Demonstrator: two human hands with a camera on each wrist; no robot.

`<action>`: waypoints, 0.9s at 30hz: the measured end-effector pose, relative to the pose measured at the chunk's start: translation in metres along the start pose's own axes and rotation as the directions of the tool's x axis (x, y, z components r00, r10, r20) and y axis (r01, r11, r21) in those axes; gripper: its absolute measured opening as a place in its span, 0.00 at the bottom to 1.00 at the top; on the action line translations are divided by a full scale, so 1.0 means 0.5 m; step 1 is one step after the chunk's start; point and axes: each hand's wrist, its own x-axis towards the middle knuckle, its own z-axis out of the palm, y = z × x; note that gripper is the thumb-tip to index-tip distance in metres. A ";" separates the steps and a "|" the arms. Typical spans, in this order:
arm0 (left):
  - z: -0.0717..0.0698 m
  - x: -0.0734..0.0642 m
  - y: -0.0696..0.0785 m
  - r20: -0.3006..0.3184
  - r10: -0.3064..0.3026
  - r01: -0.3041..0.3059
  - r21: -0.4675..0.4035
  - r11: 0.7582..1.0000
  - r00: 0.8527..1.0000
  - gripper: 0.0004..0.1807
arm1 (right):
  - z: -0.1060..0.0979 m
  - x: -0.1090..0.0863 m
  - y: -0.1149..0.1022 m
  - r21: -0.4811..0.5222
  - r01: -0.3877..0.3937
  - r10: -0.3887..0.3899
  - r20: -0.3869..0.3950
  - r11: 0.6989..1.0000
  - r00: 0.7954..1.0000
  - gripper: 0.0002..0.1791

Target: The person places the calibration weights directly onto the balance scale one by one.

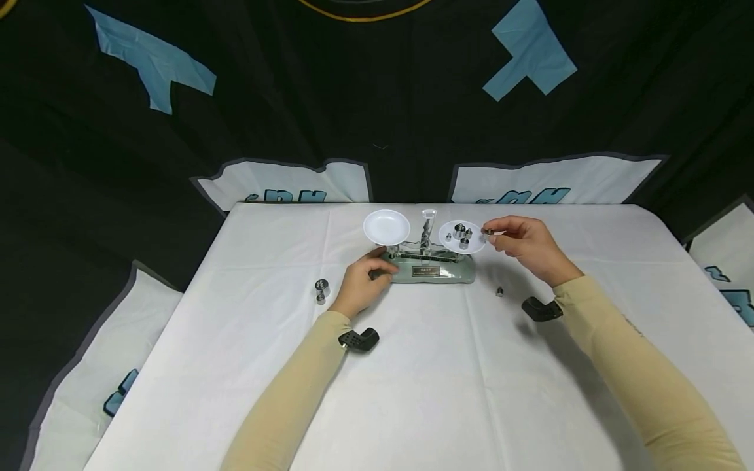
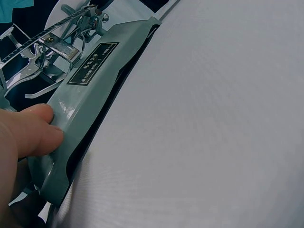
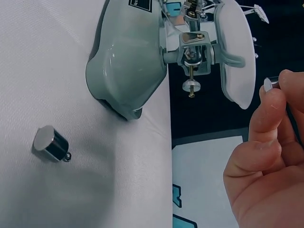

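Pinching weight [image 1: 487, 231] in fingertips [image 3: 274, 100] of right hand [image 1: 527, 247], right of frame centre.
Holding just beside right pan [image 1: 476, 242]; gripping balance [image 1: 456, 272] with left hand [image 1: 360, 282].

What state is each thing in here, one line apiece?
Scale, standing on the table, tipped lower on the right.
Left pan, bare, higher.
Right pan, lower, bearing several weights.
Held weight, pinched, just off the right pan.
Left grip, touching the scale's left end.
Right grip, pinching the held weight.
Loose weight, on the table, right.
Left weights, on the table, grouped.
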 end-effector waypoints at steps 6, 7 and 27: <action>0.000 -0.001 0.000 -0.005 0.004 -0.004 0.006 1.000 1.000 0.10 | 0.014 0.002 0.006 0.043 -0.006 0.006 -0.007 0.999 1.000 0.17; 0.000 -0.001 0.000 -0.006 0.006 -0.006 0.007 1.000 1.000 0.10 | 0.017 0.001 0.007 0.048 -0.008 0.009 -0.013 0.999 1.000 0.17; 0.001 0.001 -0.004 -0.007 0.033 -0.033 0.017 0.999 0.999 0.09 | 0.058 0.009 0.008 0.000 0.000 0.000 -0.109 1.000 0.994 0.14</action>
